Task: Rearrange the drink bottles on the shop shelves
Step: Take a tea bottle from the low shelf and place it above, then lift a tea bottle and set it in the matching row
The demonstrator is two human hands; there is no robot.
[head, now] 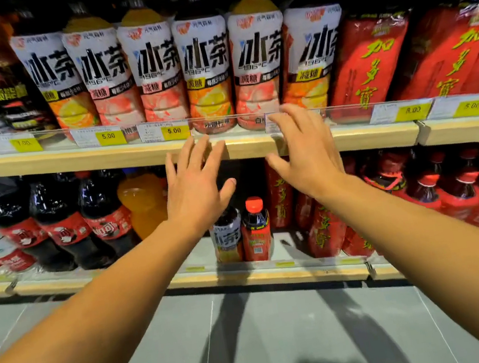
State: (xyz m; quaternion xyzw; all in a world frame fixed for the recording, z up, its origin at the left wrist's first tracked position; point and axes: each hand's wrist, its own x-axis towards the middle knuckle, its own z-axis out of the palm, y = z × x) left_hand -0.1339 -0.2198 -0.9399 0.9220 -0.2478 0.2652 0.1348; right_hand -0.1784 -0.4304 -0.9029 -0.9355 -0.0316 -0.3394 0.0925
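Observation:
Several big white-labelled iced tea bottles [205,71] stand in a row on the upper shelf [98,159]. Both my hands are stretched out in front of that shelf's edge, fingers spread and holding nothing. My left hand [196,184] hovers just below the shelf lip. My right hand [301,147] reaches up to the clear price rail in front of two iced tea bottles [258,66]. On the lower shelf [261,274], under my hands, stand a small iced tea bottle [227,239] and a small red-capped bottle [256,231] side by side.
Tall red herbal tea bottles [369,59] fill the upper shelf's right side, dark-labelled bottles [7,94] its left. Cola bottles [60,220] and an orange soda bottle [142,202] are at the lower left, more red bottles [457,189] at the lower right. Grey floor [255,334] lies below.

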